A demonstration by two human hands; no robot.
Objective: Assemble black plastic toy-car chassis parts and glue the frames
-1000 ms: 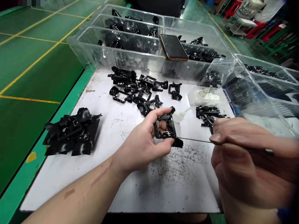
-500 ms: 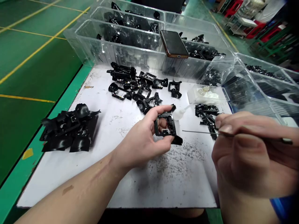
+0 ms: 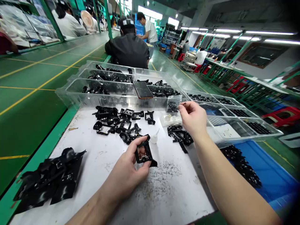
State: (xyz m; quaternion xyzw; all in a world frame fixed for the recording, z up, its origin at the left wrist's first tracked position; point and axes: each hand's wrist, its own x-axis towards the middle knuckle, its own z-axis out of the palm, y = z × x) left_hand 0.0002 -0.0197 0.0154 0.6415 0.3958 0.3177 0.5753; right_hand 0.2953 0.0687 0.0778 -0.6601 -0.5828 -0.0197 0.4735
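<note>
In the head view my left hand pinches a black plastic frame with a square opening, tilted above the white work surface. Further forward on the right is my right hand, its thumb and fingers closed together beside a small clear bag of black parts. What those fingers hold, if anything, is too small to make out. Below them stands a clear box with pale contents. A small white bottle with a thin nozzle is just beyond the frame, and a heap of thin black parts lies under my right wrist.
More black frames lie toward the back, and a black pile is at left. Divided clear trays border the surface, a phone resting on one. At right is a blue bin. A person in black sits ahead.
The view has tilted up. My right hand has gone from the near right, where it held a thin metal tool, forward to the clear bag and box. My left hand still holds the frame.
</note>
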